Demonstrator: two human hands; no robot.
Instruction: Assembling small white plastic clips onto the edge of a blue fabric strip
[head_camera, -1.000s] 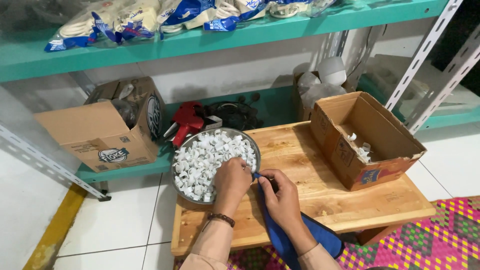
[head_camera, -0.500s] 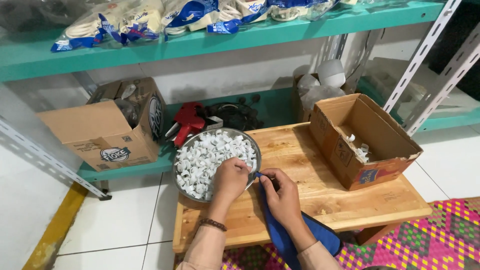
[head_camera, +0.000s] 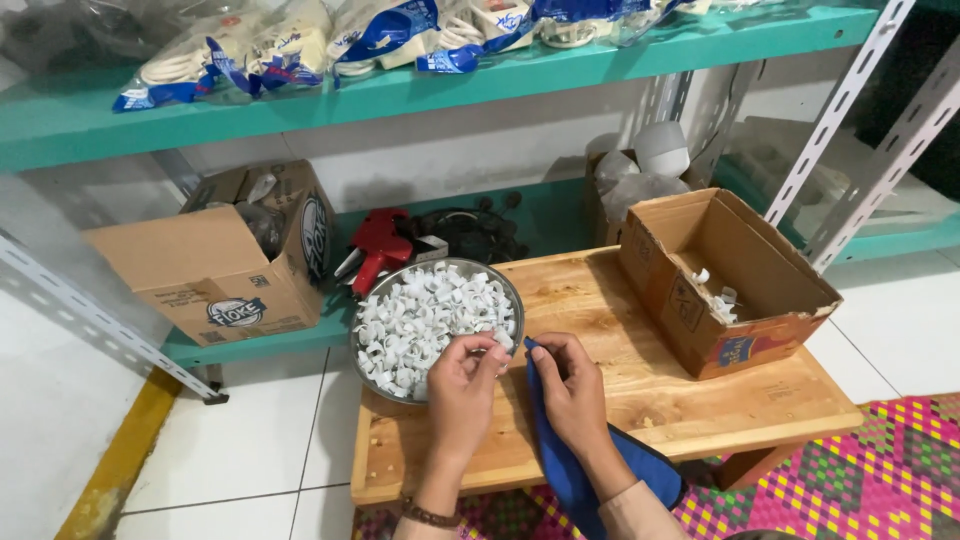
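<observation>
Plastic clips (head_camera: 435, 320), white and ridged, are heaped in a round metal bowl (head_camera: 515, 300); one is pinched by the left hand (head_camera: 462, 385), blue cloth (head_camera: 560, 455) gripped by the right hand (head_camera: 572, 390) at 3 o'clock.

On your table (head_camera: 760, 400), an open cardboard box (head_camera: 730, 280) sits at the right with a few white bits inside. Beyond it, on the low teal shelf (head_camera: 250, 345), you have a second cardboard box (head_camera: 220, 265) and a red tool (head_camera: 378, 245). Bagged white goods (head_camera: 230, 55) line the upper shelf. A woven, colourful mat (head_camera: 860, 480) covers the floor at the right.
</observation>
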